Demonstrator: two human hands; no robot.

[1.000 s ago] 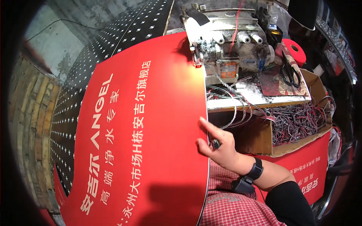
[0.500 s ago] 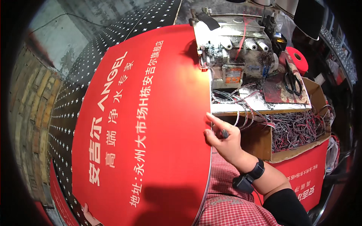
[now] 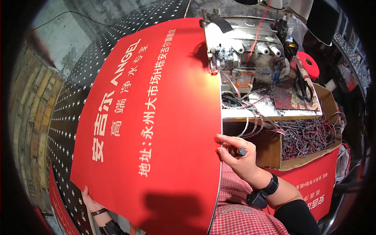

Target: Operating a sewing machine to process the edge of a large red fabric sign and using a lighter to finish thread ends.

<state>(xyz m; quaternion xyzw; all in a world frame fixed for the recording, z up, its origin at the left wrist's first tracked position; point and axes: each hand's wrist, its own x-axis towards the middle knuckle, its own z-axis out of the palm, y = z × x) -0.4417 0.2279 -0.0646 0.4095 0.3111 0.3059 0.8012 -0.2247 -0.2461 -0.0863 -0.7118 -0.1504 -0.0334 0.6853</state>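
The right hand (image 3: pixel 237 154) pinches a small dark pen, fingertips touching the red sign (image 3: pixel 156 125) edge. The left hand (image 3: pixel 92 203) grips the sign's lower corner. Beside it, a cardboard box (image 3: pixel 325 117) holds tangled wires (image 3: pixel 309 135).

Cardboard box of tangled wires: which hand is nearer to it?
Right. The right hand is just left of the cardboard box; the left hand grips the red sign's far lower-left corner.

Under your hands the red sign panel (image 3: pixel 156 129) looks smooth and matt, with a thin metal edge strip. The sewing machine (image 3: pixel 244 55) is worn, grimy painted metal. Your box (image 3: pixel 309 149) is plain brown cardboard holding plastic-coated wires (image 3: pixel 309 135). The black sheet (image 3: pixel 74 98) beneath is matt, studded with shiny dots.
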